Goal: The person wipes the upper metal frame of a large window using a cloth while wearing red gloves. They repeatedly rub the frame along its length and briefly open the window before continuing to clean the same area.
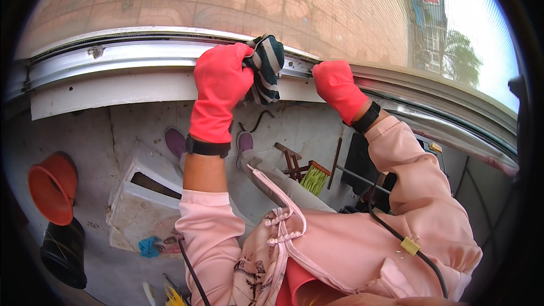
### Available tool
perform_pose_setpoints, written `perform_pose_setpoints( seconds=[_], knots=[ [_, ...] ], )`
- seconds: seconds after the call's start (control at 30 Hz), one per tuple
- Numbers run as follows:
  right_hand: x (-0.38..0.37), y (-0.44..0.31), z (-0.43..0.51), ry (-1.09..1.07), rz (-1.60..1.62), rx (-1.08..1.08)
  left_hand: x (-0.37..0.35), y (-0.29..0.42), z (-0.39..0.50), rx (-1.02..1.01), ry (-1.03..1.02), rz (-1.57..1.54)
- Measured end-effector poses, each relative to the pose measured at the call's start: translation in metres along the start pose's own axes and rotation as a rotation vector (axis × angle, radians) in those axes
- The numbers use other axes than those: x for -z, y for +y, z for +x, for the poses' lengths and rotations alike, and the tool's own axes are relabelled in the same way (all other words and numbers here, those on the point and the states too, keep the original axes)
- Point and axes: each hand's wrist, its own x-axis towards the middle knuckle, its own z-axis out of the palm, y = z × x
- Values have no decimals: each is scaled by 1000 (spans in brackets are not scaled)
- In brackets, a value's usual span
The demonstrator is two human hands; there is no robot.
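Both hands wear red rubber gloves. My left hand (pixel 222 72) grips a bunched striped cloth (pixel 267 66), dark green and white, over the aluminium window track (pixel 148 53). The cloth hangs partly down over the white sill edge (pixel 114 92). Farther right along the same track, my right hand (pixel 335 85) is curled with its knuckles at the window frame (pixel 403 78). Its fingertips are hidden, so I cannot tell whether it holds anything. Between the hands, dark dirt specks show on the track (pixel 296 64).
Beyond the mesh screen (pixel 238 4) lies tiled paving. Below me are a stained white box (pixel 144 208) bearing a blue rag (pixel 148 246), an orange bucket (pixel 53 187), a black bucket (pixel 63 253), a green-bristled brush (pixel 314 178) and a black strap (pixel 260 121). A cable (pixel 429 263) crosses my jacket.
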Motion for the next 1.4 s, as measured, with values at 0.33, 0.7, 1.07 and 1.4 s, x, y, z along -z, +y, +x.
perform_pose_setpoints(
  seconds=[0.33, 0.7, 1.07, 1.4],
  knots=[
    [-9, -6, -6, 71, 66, -55, 0, -1, -1, -3, -1, -20],
    [-11, -5, -8, 106, 24, -34, 0, -1, 0, 16, 8, -40],
    [-17, -8, -9, 100, 49, -70, 0, 0, 0, 33, -10, -37],
    [1, -9, -19, 94, 197, -125, -1, 0, 1, 25, -11, -2]
  ],
)
